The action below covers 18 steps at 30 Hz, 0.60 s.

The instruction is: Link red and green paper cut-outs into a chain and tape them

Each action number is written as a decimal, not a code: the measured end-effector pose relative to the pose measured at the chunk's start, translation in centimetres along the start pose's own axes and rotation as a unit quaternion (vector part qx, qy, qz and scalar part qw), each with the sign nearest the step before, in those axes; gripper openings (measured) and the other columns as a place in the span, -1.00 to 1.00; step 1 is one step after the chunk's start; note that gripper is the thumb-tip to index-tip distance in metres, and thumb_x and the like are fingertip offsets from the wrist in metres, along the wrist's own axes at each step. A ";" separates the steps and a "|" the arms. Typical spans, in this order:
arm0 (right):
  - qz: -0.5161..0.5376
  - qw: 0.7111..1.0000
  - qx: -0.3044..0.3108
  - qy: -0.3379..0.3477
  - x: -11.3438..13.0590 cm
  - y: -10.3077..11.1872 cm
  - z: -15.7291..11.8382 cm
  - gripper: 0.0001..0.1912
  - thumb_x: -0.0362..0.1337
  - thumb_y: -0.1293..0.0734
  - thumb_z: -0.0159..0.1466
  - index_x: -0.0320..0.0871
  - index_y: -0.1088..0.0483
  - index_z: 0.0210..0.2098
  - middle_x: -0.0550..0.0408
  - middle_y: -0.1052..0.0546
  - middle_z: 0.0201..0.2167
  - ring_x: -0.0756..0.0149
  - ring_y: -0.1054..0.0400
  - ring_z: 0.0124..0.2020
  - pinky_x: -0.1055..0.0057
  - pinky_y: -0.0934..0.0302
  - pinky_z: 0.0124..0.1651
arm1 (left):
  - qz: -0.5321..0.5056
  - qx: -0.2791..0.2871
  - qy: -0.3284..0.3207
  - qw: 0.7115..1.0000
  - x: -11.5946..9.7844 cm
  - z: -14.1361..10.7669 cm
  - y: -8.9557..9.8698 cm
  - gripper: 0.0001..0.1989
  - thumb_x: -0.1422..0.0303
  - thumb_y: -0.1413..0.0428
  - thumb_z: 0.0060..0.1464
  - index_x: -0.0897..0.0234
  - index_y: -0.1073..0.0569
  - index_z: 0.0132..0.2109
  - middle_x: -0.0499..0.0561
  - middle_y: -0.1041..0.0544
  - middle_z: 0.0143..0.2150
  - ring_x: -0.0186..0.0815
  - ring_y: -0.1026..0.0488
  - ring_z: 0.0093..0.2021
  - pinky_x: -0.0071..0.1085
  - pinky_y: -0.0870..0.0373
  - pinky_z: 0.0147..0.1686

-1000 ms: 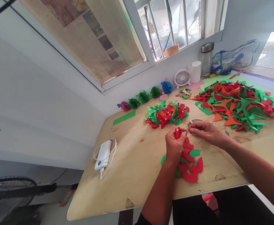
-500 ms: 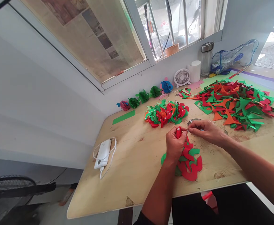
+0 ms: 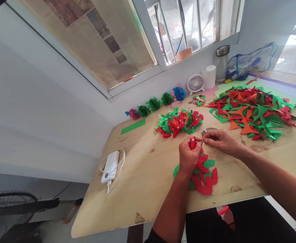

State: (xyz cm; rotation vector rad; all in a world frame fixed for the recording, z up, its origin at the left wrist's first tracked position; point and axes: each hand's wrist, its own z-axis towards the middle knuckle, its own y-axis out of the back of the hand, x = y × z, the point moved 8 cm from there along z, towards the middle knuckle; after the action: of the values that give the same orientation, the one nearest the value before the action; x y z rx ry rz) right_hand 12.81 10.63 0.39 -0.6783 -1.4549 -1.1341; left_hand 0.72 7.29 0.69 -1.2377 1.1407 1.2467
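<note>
My left hand (image 3: 189, 153) is closed around a small folded red paper piece (image 3: 193, 143), whose end sticks up between thumb and fingers. Close beside it, my right hand (image 3: 220, 141) pinches with thumb and forefinger at my left fingertips; what it holds is too small to make out. Under and beside my left hand lie red and green curved paper cutouts (image 3: 206, 180). Just behind my right fingers is a small round dark dish (image 3: 208, 131), partly covered by the hand.
Folded red and green paper pieces (image 3: 179, 122) form a heap behind my hands. Paper scraps (image 3: 254, 111) are piled at the right. A white power bank (image 3: 110, 167) with a cable lies left. Along the wall stand a small fan (image 3: 196, 83), a glass bottle (image 3: 222, 65) and paper ornaments (image 3: 153, 104).
The view has shifted very slightly. Both hands keep nearly the same pose, with the red paper piece still in my left hand.
</note>
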 end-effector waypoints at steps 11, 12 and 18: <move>0.115 0.990 -0.019 -0.074 -0.5 0.1 -0.2 -0.64 0.01 -0.34 0.04 -0.19 -0.37 -0.47 0.20 -0.29 -0.62 0.48 -0.06 -0.57 0.47 0.09 -0.54 | 0.012 -0.017 -0.011 1.000 -0.5 -0.2 0.3 -0.77 0.23 -0.19 -0.07 0.30 -0.41 -0.34 -0.17 -0.26 -0.63 -0.51 -0.19 -0.62 -0.58 -0.16 -0.58; 0.124 0.989 -0.019 -0.081 -0.5 0.1 -0.3 -0.64 0.02 -0.35 0.03 -0.19 -0.37 -0.48 0.20 -0.29 -0.62 0.48 -0.06 -0.58 0.47 0.09 -0.54 | 0.013 -0.021 -0.014 1.000 -0.6 -0.2 0.3 -0.77 0.22 -0.18 -0.07 0.30 -0.40 -0.36 -0.17 -0.25 -0.63 -0.51 -0.18 -0.61 -0.58 -0.16 -0.58; 0.129 0.987 -0.021 -0.089 -0.5 0.1 -0.3 -0.61 0.06 -0.35 0.01 -0.17 -0.35 -0.50 0.18 -0.29 -0.62 0.47 -0.07 -0.59 0.46 0.09 -0.55 | 0.053 -0.003 -0.031 0.998 -0.2 -0.4 0.0 -0.77 0.21 -0.14 -0.03 0.29 -0.43 -0.31 -0.15 -0.26 -0.59 -0.50 -0.17 -0.60 -0.58 -0.14 -0.58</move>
State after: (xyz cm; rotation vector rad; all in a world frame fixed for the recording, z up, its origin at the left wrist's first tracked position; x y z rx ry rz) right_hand 13.15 10.51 -0.04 -0.9888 -1.4452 -0.9227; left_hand 0.74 6.87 0.86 -1.1482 1.1706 1.3596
